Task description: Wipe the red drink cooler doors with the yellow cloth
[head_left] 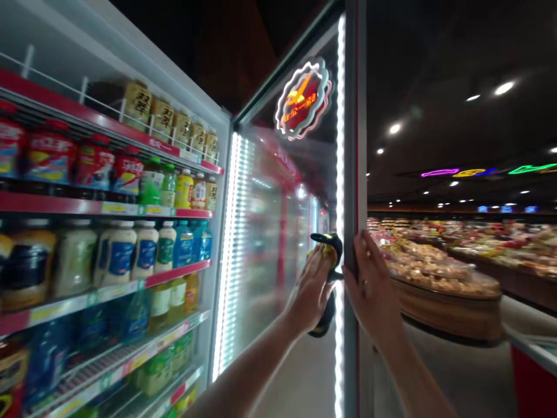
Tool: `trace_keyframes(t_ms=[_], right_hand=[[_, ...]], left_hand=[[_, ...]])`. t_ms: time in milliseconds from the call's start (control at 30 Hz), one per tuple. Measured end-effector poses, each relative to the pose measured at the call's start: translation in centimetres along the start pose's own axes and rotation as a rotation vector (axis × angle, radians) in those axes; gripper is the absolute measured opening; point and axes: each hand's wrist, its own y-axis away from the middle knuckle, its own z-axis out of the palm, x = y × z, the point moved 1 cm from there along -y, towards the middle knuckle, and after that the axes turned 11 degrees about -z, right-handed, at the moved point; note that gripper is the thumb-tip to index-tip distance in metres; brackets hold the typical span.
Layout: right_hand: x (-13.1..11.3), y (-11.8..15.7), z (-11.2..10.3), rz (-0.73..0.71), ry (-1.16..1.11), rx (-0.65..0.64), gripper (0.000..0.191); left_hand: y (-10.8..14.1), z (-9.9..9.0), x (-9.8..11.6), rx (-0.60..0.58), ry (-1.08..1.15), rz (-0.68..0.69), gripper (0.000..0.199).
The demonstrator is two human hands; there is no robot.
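A glass cooler door [353,145] stands open, with a lit strip along its edge. My left hand [311,287] presses a dark cloth with yellow parts [331,249] against the inner glass, beside the lit strip; part of the cloth hangs below the hand. On the door's outer edge, my right hand [369,284] rests with its fingers pointing up and apart, a ring on one finger. A round sticker [303,100] with orange print is on the upper glass.
Cooler shelves [183,271] at the left hold rows of bottles [120,255]. Right of the door, a wooden-sided produce display [448,307] stands on the floor. A red-sided case [533,374] is at the lower right edge.
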Motion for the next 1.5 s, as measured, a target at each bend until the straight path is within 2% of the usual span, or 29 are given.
trace_keyframes(t_ms=[133, 333, 533, 633, 700, 800, 933, 1033, 1167, 1300, 1400, 1500], right_hand=[[4.3, 1.1, 1.9, 0.032, 0.065, 0.026, 0.059], [11.5, 3.1, 3.8, 0.167, 0.04, 0.058, 0.053], [17.6, 3.8, 5.2, 0.305, -0.171, 0.107, 0.063], [20.2, 3.4, 6.3, 0.347, -0.292, 0.089, 0.064], [21.7, 3.1, 7.1, 0.333, -0.296, 0.075, 0.059], [23.5, 2.9, 8.4, 0.319, -0.205, 0.091, 0.048], [25.5, 2.9, 9.5, 0.318, -0.121, 0.071, 0.043], [26.4, 1.5, 9.7, 0.222, 0.008, 0.024, 0.047], [26.4, -3.7, 9.8, -0.057, 0.42, -0.047, 0.053], [26.1, -9.9, 11.2, -0.304, 0.71, -0.203, 0.047], [26.6, -12.5, 12.3, -0.321, 0.78, -0.271, 0.048], [27.2, -13.3, 12.8, -0.305, 0.81, -0.291, 0.049]], left_hand=[[-1.5, 3.1, -2.4, -0.036, -0.171, 0.131, 0.069], [-3.5, 8.3, -5.0, 0.038, -0.289, 0.215, 0.061], [-5.1, 13.4, -7.9, 0.117, -0.314, 0.33, 0.055], [-6.5, 15.1, -9.7, 0.1, -0.317, 0.413, 0.051], [-8.2, 15.9, -11.0, 0.076, -0.317, 0.475, 0.049], [-12.1, 16.7, -12.9, 0.054, -0.337, 0.523, 0.05], [-19.2, 16.5, -15.2, 0.167, -0.309, 0.322, 0.052], [-24.4, 15.7, -15.8, 0.227, -0.265, 0.233, 0.05], [-30.3, 14.8, -15.0, 0.24, -0.235, 0.235, 0.045], [-35.7, 14.8, -13.5, 0.289, -0.163, 0.213, 0.046], [-38.5, 15.3, -12.3, 0.333, -0.157, 0.183, 0.052], [-39.2, 16.4, -11.4, 0.353, -0.182, 0.163, 0.052]])
